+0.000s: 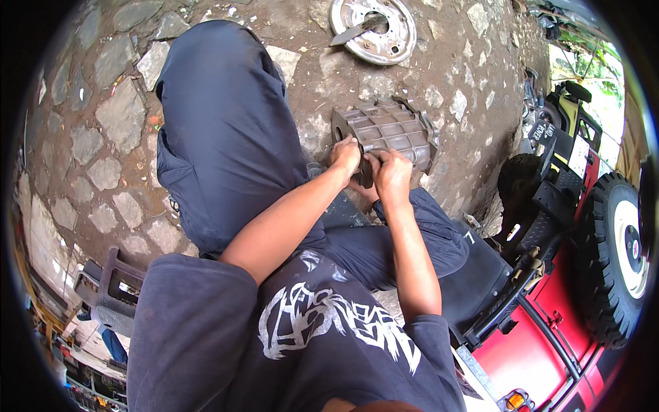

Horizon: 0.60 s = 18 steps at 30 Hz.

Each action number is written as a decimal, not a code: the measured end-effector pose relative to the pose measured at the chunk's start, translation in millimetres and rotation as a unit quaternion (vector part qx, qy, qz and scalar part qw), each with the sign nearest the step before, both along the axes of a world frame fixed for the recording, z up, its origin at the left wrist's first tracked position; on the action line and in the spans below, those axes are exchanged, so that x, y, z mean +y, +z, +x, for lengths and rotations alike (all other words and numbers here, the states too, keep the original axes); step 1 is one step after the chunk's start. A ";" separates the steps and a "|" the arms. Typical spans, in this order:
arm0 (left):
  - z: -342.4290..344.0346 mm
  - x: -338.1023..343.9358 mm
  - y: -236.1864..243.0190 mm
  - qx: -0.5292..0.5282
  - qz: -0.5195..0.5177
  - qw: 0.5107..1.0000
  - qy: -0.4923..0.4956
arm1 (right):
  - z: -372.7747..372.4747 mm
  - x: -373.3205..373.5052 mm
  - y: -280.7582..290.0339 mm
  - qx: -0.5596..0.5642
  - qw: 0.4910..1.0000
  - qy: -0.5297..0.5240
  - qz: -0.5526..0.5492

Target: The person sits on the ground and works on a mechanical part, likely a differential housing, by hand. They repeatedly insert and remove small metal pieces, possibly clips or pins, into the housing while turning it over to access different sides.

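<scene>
A ribbed grey-brown metal casing [401, 130], like a gearbox housing, lies on the ground in front of me. My left hand [345, 156] is closed at its near left end, with the fingers curled. Close beside it, my right hand [391, 173] is also closed, thumb and fingers bent toward the left one. Between the hands shows a small dark piece [364, 176]; its kind is hard to make out. Both hands appear to grip it, right by the casing's near edge, and the fingers hide much of that end.
A round metal plate [401, 48] lies beyond the casing, a flat blade-like tool [351, 33] across it. Stones are set in the dirt ground [120, 113]. At right stand a red vehicle [525, 350] and a large tyre [600, 275]. A dark step-like frame [118, 295] is at left.
</scene>
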<state>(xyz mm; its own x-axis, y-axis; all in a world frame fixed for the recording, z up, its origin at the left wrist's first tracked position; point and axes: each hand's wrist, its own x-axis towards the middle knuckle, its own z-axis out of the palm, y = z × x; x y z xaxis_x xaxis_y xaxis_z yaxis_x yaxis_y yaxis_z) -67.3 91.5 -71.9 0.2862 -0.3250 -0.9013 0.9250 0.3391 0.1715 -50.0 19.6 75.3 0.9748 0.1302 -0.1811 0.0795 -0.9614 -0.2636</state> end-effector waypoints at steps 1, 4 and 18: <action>0.7 -0.1 5.9 -0.015 0.025 1.000 -0.007 | -2.8 -3.9 -2.3 0.017 1.000 -0.016 0.003; 11.5 10.0 25.5 -0.037 0.040 0.998 -0.006 | -2.2 -6.4 -0.9 0.025 1.000 0.010 -0.013; 8.7 0.1 18.7 -0.079 0.133 0.988 -0.003 | -15.0 -6.1 -12.4 -0.005 0.999 -0.046 0.013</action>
<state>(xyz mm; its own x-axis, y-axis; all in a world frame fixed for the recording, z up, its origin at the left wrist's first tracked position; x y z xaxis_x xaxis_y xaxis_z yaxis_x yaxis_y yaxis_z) -58.6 91.6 -53.2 0.4288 -0.0852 -0.8994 0.8815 0.2572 0.3959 -64.9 13.5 62.9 0.9847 0.0453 -0.1680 -0.0053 -0.9573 -0.2890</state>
